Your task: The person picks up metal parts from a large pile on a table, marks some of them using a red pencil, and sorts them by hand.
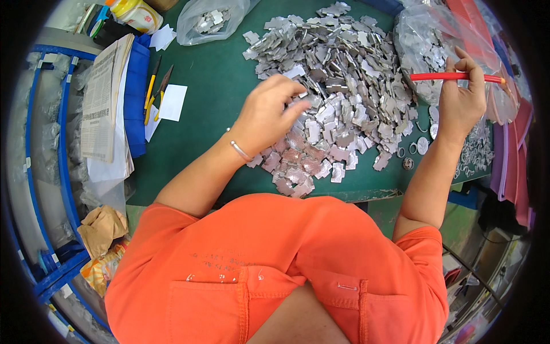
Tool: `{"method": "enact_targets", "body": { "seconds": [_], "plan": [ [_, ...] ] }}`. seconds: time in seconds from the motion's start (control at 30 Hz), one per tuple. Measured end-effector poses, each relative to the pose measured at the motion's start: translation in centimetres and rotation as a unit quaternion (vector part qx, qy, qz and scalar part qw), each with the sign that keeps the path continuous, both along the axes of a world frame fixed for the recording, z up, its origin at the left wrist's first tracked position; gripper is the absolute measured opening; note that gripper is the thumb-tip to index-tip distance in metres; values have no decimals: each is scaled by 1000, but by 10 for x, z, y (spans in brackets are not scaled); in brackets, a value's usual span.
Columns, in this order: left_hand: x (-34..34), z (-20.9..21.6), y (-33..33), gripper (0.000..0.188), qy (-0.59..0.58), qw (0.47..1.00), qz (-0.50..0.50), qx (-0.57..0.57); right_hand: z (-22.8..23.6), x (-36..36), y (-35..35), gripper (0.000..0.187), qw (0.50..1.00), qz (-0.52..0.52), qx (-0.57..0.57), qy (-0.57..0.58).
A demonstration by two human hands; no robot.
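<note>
A large heap of thin silvery metal pieces (349, 74), flat and notched at the edges, spreads over the green table. My left hand (266, 112) rests at the heap's left side, thumb and forefinger apart with no piece visible between them. Its other fingers are partly hidden. A metal bangle (240, 151) circles that wrist. On the right, raised above the table, my right hand (465, 106) grips a slim red pen (429, 76), which lies nearly level across the fingers. The pieces nearest me catch a pinkish tint.
Clear plastic bags of metal parts stand at the back, one bag (209, 23) left and another bag (424, 46) right. Small rings and discs (422, 145) lie right of the heap. Yellow-handled pliers (157, 100), a white card (173, 103) and a blue bin (136, 97) sit left.
</note>
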State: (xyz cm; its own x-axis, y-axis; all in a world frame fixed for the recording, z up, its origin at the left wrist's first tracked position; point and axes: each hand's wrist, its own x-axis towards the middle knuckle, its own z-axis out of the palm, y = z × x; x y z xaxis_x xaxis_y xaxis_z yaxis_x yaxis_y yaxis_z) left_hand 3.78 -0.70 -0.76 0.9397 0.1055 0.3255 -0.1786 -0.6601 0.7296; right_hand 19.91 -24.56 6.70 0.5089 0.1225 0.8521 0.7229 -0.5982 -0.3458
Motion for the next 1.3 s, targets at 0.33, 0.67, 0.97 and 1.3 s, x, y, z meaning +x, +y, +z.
{"method": "enact_targets", "body": {
  "seconds": [0.33, 0.67, 0.97, 1.3],
  "plan": [
    [16, 4, 5, 23, 43, 990, -115, 66, -50, -66, 34, 21, 945, 249, 28, 209],
    [-2, 31, -25, 19, 58, 978, -53, -194, -58, -110, 28, 24, 808, 353, 193, 431],
    [-33, 44, -57, 13, 160, 832, 14, -531, -53, -94, 22, 31, 889, 445, 80, 70],
    [-49, 53, -79, 15, 123, 844, 93, -515, -56, -94, 13, 17, 767, 486, 174, 381]
  ]
}}
